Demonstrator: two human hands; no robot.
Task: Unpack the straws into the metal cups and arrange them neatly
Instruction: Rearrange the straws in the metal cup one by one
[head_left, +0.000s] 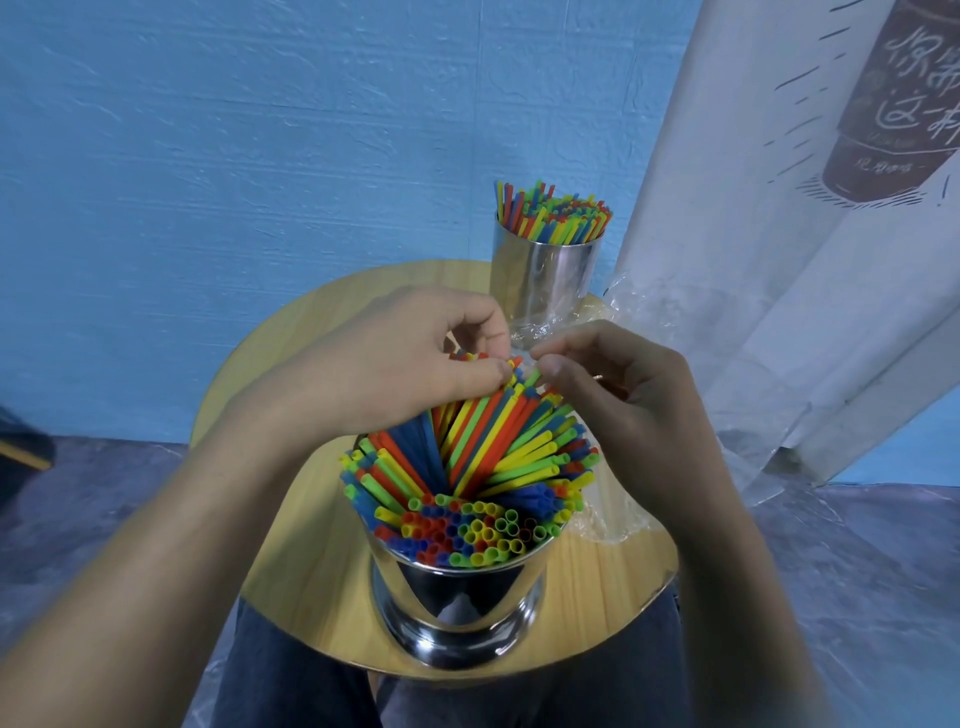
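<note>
Here, at the far left edge of view, a dark object (23, 441) sits off the table, too cut off to identify. The round wooden table (311, 545) is in front of me, its near edge over my lap.

My left hand (410, 358) is above the table's centre. Its fingers are curled, and thumb and forefinger are closed together on the upper ends of several straws (478, 462).

These straws are red, yellow, green and blue and fill the near metal cup (457, 608), which stands upright at the near edge of the table. The straws at the front of the cup stand roughly upright with their open ends facing me. The ones behind lean away towards the far edge, and their tips meet between my two hands.

The far metal cup (545, 275) stands upright at the far edge, right of centre, well apart from the near one. It holds a second batch of straws (556, 213).

My right hand (623, 395) is just right of the left. Thumb and forefinger tips are brought together on the same straw ends, and the other fingers are loosely curled.

A clear plastic wrapper (613, 514) lies crumpled along the right edge of the table. A white printed curtain (779, 260) hangs at the far right
</note>
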